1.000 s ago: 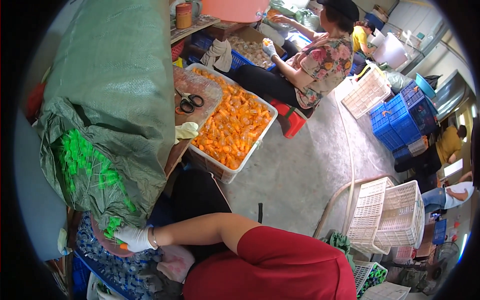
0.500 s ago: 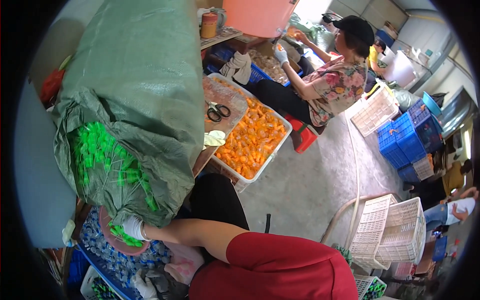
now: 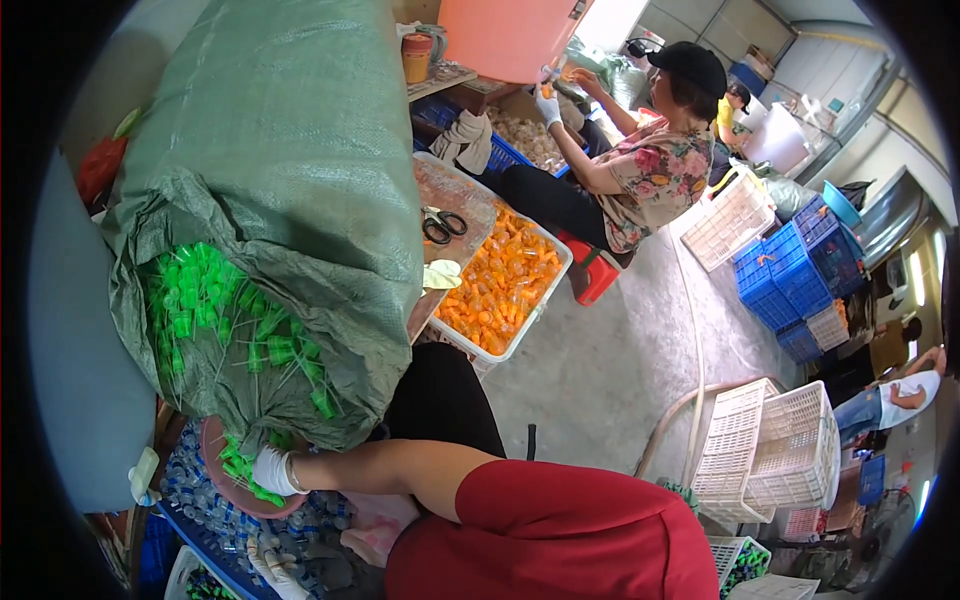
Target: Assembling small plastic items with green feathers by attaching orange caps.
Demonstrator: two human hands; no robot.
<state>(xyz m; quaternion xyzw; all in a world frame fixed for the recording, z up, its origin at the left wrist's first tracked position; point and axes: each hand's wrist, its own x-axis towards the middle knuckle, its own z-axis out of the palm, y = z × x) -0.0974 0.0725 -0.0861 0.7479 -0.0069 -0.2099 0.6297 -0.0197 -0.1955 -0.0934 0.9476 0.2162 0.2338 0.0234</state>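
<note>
My right hand (image 3: 277,470), in a white glove, reaches to a pink bowl (image 3: 212,440) holding bright green plastic caps (image 3: 238,465). Its fingertips are hidden against the caps and bowl rim, so their grip does not show. Below it, my gloved left hand (image 3: 272,568) has its fingers stretched out over many small clear-and-blue plastic pieces (image 3: 190,490). The bowl rests on these pieces. Just above the bowl, a large green woven sack (image 3: 300,130) gapes open, showing more green caps with thin stems (image 3: 195,290).
A white tub (image 3: 555,290) of orange caps stands beside a board (image 3: 450,190) with black-handled scissors (image 3: 443,226). Beyond sits a co-worker (image 3: 660,170) with gloved hands raised. White crates (image 3: 790,450) and blue crates (image 3: 785,275) are stacked at the right.
My left hand has shifted slightly left and its fingers now reach out longer over the clear-and-blue pieces. My right hand stays at the bowl. The view has turned slightly.
</note>
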